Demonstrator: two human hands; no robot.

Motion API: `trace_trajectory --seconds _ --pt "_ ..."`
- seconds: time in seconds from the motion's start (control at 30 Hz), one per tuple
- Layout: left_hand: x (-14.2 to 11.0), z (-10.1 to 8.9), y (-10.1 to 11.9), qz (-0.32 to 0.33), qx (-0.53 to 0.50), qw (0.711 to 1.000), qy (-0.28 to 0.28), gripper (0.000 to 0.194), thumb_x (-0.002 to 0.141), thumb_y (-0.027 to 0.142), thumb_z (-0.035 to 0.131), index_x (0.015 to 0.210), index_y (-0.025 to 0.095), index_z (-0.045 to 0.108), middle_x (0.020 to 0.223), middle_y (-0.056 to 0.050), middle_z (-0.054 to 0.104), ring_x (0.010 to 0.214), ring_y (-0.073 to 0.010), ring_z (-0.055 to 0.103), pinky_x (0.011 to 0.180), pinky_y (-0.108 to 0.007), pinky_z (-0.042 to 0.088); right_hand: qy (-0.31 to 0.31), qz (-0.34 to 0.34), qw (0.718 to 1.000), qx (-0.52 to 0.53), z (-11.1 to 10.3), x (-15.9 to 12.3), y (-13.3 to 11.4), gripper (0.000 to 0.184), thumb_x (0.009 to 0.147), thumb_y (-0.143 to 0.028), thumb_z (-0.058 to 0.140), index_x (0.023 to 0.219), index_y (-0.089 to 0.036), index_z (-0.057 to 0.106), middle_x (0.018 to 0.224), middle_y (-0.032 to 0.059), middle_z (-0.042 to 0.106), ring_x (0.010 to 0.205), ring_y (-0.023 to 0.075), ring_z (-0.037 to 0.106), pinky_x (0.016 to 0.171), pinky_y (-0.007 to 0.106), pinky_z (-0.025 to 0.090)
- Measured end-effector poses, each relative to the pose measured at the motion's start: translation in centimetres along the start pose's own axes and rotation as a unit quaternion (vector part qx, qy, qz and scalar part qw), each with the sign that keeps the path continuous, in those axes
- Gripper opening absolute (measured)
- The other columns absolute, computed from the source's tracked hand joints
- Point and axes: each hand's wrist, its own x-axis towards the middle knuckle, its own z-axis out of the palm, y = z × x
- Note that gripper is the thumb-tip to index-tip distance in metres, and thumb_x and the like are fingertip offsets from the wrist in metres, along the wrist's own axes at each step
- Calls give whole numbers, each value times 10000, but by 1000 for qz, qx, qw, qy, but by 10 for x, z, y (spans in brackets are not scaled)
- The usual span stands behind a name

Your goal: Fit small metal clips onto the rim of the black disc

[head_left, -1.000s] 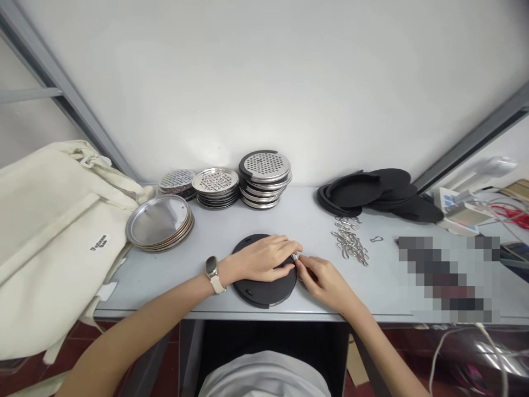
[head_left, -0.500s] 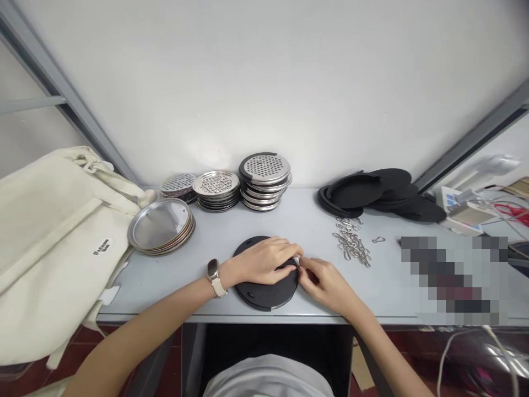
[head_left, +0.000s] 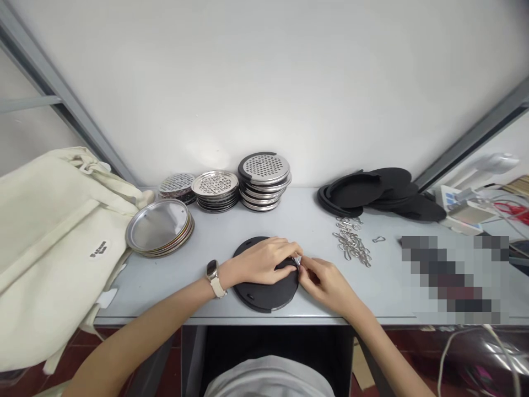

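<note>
A round black disc [head_left: 264,298] with small slots lies flat near the table's front edge. Across its top stretches my left hand [head_left: 268,262], its fingers bent and its thumb closed towards the disc's right edge. At that edge my right hand [head_left: 324,281] pinches a small silver metal clip [head_left: 297,261], partly hidden by the fingers of both hands. Whether the clip goes through the disc cannot be seen. Right of my hands is a loose pile of small silver snap hooks [head_left: 352,245], with a single snap hook [head_left: 378,239] beside it.
Along the wall stand stacks of perforated metal discs [head_left: 264,168], [head_left: 215,184]. Plain metal discs [head_left: 159,223] are piled at left, next to a cream bag [head_left: 53,248]. Black round covers [head_left: 355,190] lie at back right. A pixelated patch hides the table's right side.
Both hands keep almost the same hold at the disc's right edge. The silver clip between the fingers looks slightly tilted from before. The view has shifted a little.
</note>
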Motion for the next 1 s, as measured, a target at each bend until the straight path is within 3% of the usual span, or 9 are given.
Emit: trace_trajectory --seconds 0.37,0.57,0.73,1.0 --pt "0 0 -1 14 -1 1000 -6 225 872 115 475 1091 162 498 1036 -78 623 991 -211 574 929 -339 425 18 9 999 30 0 -1 4 246 883 -219 394 654 -212 303 562 -55 366 503 96 372 514 221 284" --pt "-2 0 -1 -10 -17 1000 4 269 869 125 471 1136 158 461 1067 -95 564 957 -196 574 853 -305 470 -22 17 999 32 -2 1 0 208 947 -268 344 762 -207 414 624 -30 474 539 118 434 544 237 310" --pt "-5 0 -2 14 -13 1000 -15 284 886 127 454 1168 158 455 1112 -100 541 1004 -197 568 870 -297 466 -45 11 998 35 -5 2 0 201 963 -261 308 918 -199 493 684 -6 537 582 136 483 585 249 339" --pt "0 0 1 16 23 1000 6 256 853 171 507 1108 157 489 1057 -82 599 987 -201 565 915 -331 409 -36 14 999 13 -4 2 0 244 905 -239 367 663 -208 371 582 -31 433 537 121 436 549 243 307"
